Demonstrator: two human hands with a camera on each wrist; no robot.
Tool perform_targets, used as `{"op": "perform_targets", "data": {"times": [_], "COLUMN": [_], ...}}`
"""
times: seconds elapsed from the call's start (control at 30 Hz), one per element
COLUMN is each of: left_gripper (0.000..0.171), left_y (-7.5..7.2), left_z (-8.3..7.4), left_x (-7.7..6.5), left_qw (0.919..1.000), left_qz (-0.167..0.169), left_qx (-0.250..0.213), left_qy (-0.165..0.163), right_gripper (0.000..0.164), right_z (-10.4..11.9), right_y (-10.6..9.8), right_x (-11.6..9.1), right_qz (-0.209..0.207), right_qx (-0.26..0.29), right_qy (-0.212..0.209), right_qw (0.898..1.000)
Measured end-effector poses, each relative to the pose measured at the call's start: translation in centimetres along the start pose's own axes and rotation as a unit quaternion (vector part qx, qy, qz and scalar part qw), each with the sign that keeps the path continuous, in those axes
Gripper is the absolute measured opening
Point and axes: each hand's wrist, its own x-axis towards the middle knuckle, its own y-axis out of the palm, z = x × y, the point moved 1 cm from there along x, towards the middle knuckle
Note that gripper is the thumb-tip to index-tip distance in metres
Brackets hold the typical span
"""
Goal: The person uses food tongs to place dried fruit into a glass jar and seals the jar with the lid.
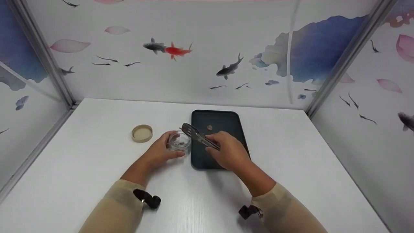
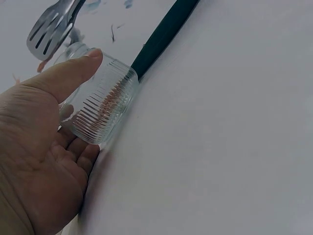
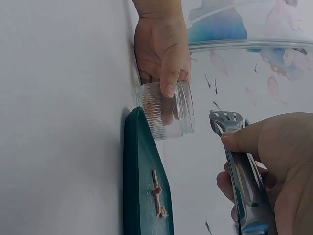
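Note:
My left hand [image 1: 161, 147] grips a clear glass jar [image 2: 115, 81] with a ribbed lower wall, fingers round one side and thumb on the other. Something brownish shows through the ribs. The jar stands open-topped right at the tray's left edge. In my right hand [image 1: 228, 150] is a pair of metal tongs [image 3: 244, 181] with slotted ends. Their tips hang over the jar's rim in the head view, and no piece shows between them. On the dark green tray [image 1: 203, 160] lie small brownish pieces [image 3: 157, 191], partly hidden by the right hand in the head view.
A round tan lid [image 1: 142, 133] lies on the white table [image 1: 190, 200], left of the jar. Printed panels [image 1: 200, 74] with fish and petals close off the back and both sides. A small black camera [image 1: 148, 198] sticks out from each sleeve.

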Motion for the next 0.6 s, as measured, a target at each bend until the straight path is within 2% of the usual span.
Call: {"op": "perform_targets", "data": {"times": [0.37,0.6], "left_gripper": [0.097,0.094], "left_y": [0.01,0.05], "left_z": [0.11,0.15], "left_x": [0.0,0.07], "left_qw": [1.0,1.0], "left_qz": [-0.006,-0.004], "left_qx": [-0.006,-0.005], "left_qy": [-0.004,-0.001], "right_gripper": [0.039,0.047], "right_z": [0.78,0.74], "right_y": [0.66,0.73], "right_x": [-0.19,-0.31], "right_qz": [0.01,0.006], "right_qx": [0.001,-0.002], "right_qy": [-0.005,-0.01], "right_qw": [1.0,1.0]}}
